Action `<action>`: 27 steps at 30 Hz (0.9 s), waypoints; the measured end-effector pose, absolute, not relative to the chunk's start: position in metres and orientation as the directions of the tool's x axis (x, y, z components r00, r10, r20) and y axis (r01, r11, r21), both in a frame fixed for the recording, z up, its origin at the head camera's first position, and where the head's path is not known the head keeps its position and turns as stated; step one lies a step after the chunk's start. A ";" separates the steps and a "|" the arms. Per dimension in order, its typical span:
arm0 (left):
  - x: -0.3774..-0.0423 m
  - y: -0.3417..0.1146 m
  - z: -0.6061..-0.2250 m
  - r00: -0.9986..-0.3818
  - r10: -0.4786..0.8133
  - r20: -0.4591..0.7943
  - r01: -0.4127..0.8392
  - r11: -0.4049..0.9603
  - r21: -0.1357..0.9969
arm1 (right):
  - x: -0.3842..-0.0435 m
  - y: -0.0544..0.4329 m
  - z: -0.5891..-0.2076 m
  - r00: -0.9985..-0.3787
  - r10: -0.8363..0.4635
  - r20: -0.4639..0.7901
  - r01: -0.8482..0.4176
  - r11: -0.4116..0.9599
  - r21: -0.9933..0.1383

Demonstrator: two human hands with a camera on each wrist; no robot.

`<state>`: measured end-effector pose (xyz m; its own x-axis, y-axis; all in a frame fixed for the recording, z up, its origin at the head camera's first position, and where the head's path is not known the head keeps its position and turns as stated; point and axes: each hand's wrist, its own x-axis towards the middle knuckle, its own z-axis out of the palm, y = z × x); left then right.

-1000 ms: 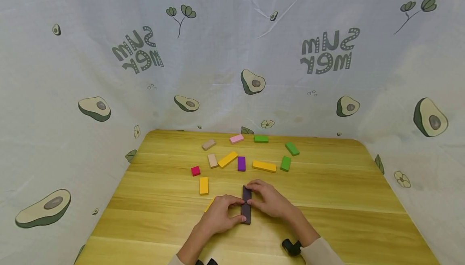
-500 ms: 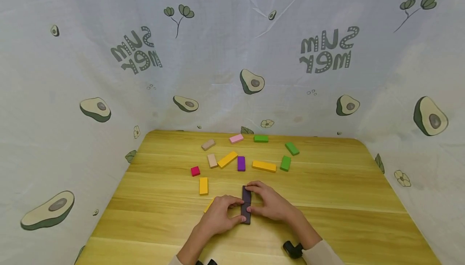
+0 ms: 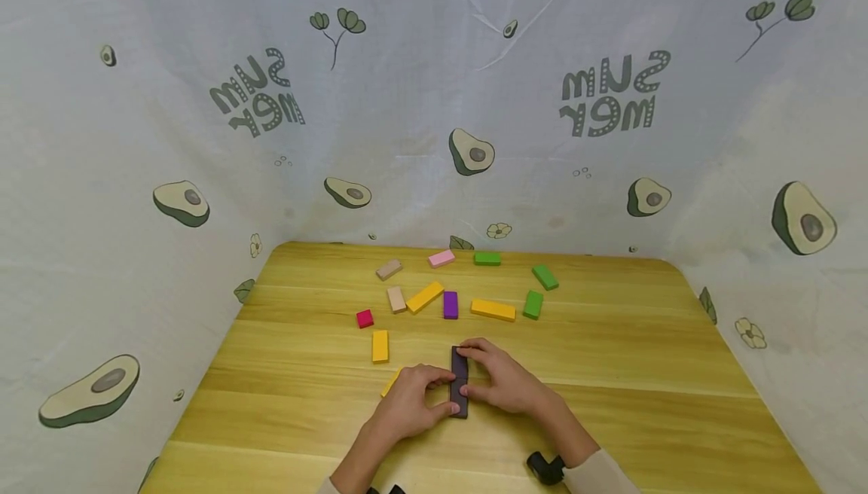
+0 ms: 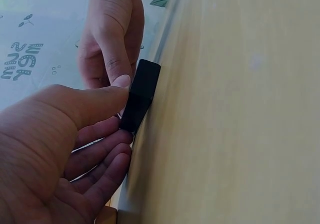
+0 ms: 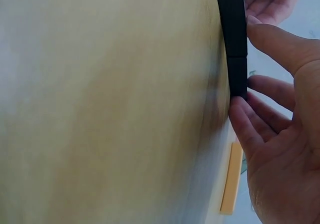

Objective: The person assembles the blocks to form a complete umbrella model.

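Two dark, nearly black blocks lie end to end on the wooden table, forming one straight bar in front of the person. The far block and the near block meet with a thin seam between them. From the left, the left hand holds the bar, thumb at the near end and fingertips by the seam. The right hand grips from the right, its thumb against the near block and its fingers at the bar's far end. In the right wrist view the black bar shows its seam.
Beyond the hands lie a purple block, yellow blocks, green blocks, beige blocks, a pink block and a red cube. Another yellow block is partly hidden behind the left hand. A printed cloth surrounds the table.
The right thumb has slid slightly nearer along the bar, from the seam onto the near block. The left hand and the loose blocks stay in place.
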<state>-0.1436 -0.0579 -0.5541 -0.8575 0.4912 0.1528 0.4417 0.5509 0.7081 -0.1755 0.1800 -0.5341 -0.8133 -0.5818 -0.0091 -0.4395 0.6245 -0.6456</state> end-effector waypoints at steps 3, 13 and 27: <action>-0.143 -0.058 -0.554 -0.858 0.490 0.151 0.441 0.554 0.706 | -0.175 0.180 -0.534 -0.815 -0.579 -0.011 -0.436 0.627 -0.646; -0.144 -0.057 -0.554 -0.856 0.496 0.147 0.441 0.552 0.708 | -0.171 0.181 -0.534 -0.836 -0.549 -0.003 -0.419 0.643 -0.641; -0.144 -0.059 -0.556 -0.859 0.491 0.146 0.440 0.562 0.701 | -0.158 0.185 -0.538 -0.824 -0.566 -0.026 -0.426 0.650 -0.630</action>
<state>-0.1440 -0.0585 -0.5557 -0.8587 0.4913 0.1459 0.4403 0.5616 0.7005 -0.1577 0.1848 -0.5380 -0.8239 -0.5662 -0.0262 -0.4264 0.6495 -0.6295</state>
